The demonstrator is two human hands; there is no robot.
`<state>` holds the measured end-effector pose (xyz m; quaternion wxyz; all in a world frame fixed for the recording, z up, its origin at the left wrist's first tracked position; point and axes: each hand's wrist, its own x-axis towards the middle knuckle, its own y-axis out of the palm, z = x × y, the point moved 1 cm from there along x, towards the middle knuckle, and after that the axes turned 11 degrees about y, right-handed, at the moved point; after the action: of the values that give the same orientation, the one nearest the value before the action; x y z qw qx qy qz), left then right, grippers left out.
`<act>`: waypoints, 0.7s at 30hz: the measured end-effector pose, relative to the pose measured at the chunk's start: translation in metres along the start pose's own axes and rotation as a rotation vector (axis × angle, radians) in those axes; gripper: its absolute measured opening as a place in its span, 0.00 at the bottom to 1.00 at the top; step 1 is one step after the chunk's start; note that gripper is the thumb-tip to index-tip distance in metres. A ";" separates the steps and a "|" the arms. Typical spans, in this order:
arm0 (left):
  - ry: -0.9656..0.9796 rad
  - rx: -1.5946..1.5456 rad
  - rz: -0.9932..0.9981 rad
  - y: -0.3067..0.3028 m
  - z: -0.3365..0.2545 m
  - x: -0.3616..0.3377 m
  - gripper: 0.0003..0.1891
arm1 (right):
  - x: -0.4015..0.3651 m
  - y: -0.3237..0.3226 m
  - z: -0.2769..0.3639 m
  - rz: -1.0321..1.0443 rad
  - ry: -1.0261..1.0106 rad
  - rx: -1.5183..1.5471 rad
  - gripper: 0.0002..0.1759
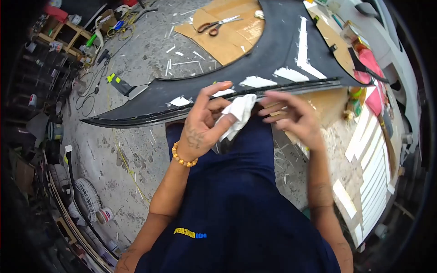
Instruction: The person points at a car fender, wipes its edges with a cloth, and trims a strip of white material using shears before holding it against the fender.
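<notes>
A crumpled white cloth (pixel 240 111) is pinched in my left hand (pixel 203 120), which wears a beaded bracelet at the wrist. To the right of the cloth, my right hand (pixel 296 116) has its fingers spread, slightly blurred, with nothing in it. Both hands are in front of the near edge of a long black curved panel (pixel 277 41). White strips (pixel 258 82) lie on the panel along that edge, and a bent white strip (pixel 302 45) marks its right part. Something dark below the cloth is partly hidden.
Scissors (pixel 217 26) lie on brown cardboard (pixel 241 41) behind the panel. White strips of material (pixel 375 159) cover a board at the right. A tyre (pixel 87 195) and a small tub (pixel 105 214) stand at the lower left. Cables (pixel 93 84) and scraps lie on the floor.
</notes>
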<state>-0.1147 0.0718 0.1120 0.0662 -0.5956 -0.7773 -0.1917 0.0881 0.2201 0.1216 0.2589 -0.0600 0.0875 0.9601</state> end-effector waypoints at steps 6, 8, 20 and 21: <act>-0.185 -0.072 0.028 0.012 0.021 -0.026 0.28 | -0.015 0.045 -0.082 -0.259 0.037 0.462 0.10; -0.205 -0.093 -0.062 0.021 0.027 -0.042 0.26 | -0.018 0.057 -0.092 -0.208 0.079 0.500 0.08; -0.119 0.034 -0.228 -0.013 0.002 -0.078 0.32 | -0.007 0.096 -0.079 -0.099 0.129 0.310 0.27; -0.092 0.026 -0.227 -0.022 0.003 -0.075 0.31 | -0.003 0.095 -0.077 -0.103 0.140 0.330 0.27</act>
<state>-0.1145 0.0000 0.0797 0.0160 -0.5110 -0.8443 -0.1604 0.0474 0.1225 0.0601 0.3075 -0.0877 0.2583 0.9116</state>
